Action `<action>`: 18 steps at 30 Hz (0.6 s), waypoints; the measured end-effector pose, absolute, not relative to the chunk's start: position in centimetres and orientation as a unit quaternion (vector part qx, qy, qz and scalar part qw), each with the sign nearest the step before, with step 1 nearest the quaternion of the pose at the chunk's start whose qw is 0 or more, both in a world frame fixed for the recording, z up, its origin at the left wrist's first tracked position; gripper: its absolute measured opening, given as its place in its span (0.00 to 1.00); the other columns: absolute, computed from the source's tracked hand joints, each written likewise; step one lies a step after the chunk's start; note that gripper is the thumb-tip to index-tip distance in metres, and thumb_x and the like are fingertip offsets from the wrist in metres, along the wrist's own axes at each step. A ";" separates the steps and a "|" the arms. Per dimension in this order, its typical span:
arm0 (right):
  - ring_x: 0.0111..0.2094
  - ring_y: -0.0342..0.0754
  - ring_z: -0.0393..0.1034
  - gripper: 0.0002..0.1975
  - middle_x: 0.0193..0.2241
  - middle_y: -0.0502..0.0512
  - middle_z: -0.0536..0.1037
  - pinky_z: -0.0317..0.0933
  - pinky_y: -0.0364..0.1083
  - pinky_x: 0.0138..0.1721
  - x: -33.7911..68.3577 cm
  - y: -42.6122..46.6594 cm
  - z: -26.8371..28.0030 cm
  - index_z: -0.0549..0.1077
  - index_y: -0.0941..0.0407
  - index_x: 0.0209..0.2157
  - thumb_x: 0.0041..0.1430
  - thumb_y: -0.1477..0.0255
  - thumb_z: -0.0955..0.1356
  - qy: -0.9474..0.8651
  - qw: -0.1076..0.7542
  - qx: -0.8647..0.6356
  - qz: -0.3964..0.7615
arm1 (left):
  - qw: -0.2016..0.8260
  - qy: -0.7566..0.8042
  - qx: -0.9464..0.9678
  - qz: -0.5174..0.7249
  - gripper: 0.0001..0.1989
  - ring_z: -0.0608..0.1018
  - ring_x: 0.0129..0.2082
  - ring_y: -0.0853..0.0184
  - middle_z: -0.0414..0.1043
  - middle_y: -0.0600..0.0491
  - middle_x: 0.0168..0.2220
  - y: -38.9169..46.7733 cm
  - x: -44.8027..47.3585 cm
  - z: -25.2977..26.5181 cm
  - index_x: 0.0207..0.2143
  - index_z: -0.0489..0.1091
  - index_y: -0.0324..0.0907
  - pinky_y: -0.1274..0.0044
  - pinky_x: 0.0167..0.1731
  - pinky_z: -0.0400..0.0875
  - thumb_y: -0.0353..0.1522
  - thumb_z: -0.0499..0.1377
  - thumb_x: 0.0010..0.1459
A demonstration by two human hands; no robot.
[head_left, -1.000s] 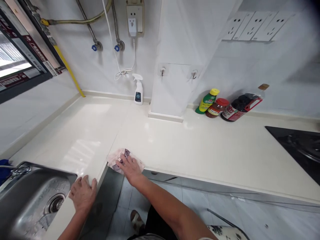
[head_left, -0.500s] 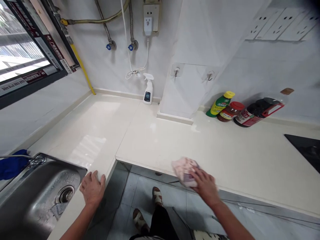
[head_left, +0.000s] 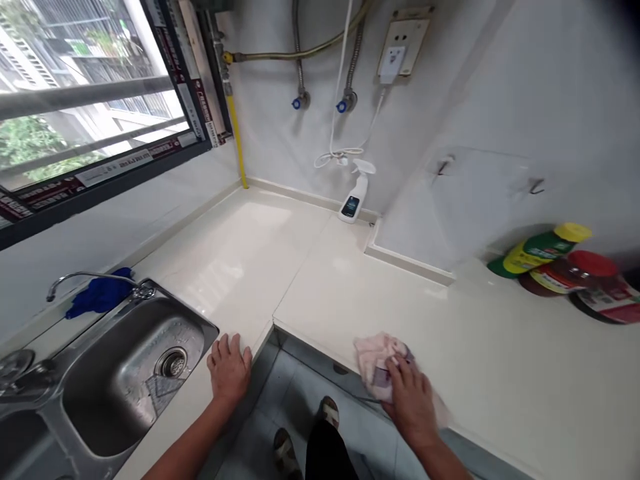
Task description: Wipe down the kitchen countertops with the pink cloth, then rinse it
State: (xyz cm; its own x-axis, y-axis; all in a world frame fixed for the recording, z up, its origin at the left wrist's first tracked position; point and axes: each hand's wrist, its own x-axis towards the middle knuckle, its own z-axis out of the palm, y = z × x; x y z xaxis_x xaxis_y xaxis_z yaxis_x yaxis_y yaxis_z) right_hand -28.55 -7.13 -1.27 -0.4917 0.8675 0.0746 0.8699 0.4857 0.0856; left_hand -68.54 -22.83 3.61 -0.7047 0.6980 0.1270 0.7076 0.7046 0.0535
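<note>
My right hand [head_left: 411, 399] grips a pinkish cloth [head_left: 373, 357] at the front edge of the cream countertop [head_left: 320, 293]. Part of the cloth lies on the top and part hangs at the edge; its underside is hidden. Beside the sink [head_left: 125, 427], my left hand [head_left: 229, 371] rests on the counter with its fingers spread, holding nothing. A white spray bottle [head_left: 354, 197] stands upright against the back wall, well away from both hands.
A green and yellow bottle [head_left: 537, 250], a red-lidded jar [head_left: 565, 275] and a dark bottle [head_left: 613, 297] stand at the right. A blue cloth [head_left: 100, 293] lies behind the sink by the faucet [head_left: 90, 275]. A wall corner juts onto the counter.
The view has turned left, so more of the sink and window shows. My right hand still holds the cloth at the counter's front edge; my left hand stays beside the sink.
</note>
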 end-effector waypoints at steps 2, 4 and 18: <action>0.68 0.69 0.48 0.39 0.68 0.63 0.57 0.49 0.64 0.64 -35.5 -7.1 0.2 0.63 0.54 0.63 0.48 0.74 0.73 -0.874 -0.002 -0.486 -0.014 | 0.043 -0.923 -0.379 -0.050 0.23 0.60 0.65 0.46 0.62 0.37 0.63 -22.9 -68.5 3.5 0.59 0.67 0.37 0.57 0.60 0.57 0.37 0.49 0.67; 0.68 0.70 0.47 0.42 0.69 0.64 0.55 0.46 0.65 0.65 -42.3 -7.0 1.5 0.62 0.55 0.64 0.46 0.73 0.75 -0.884 -0.012 -0.466 0.033 | 0.038 -0.924 -0.377 -0.049 0.23 0.60 0.65 0.47 0.62 0.38 0.63 -23.0 -68.5 3.5 0.59 0.67 0.38 0.57 0.61 0.57 0.37 0.49 0.67; 0.70 0.63 0.44 0.37 0.69 0.59 0.58 0.41 0.64 0.67 -58.6 -3.6 2.6 0.64 0.49 0.63 0.51 0.73 0.72 -0.961 0.060 -0.167 0.212 | 0.034 -0.921 -0.384 -0.058 0.22 0.61 0.66 0.47 0.64 0.38 0.63 -23.7 -69.1 3.1 0.57 0.70 0.38 0.58 0.60 0.59 0.37 0.50 0.67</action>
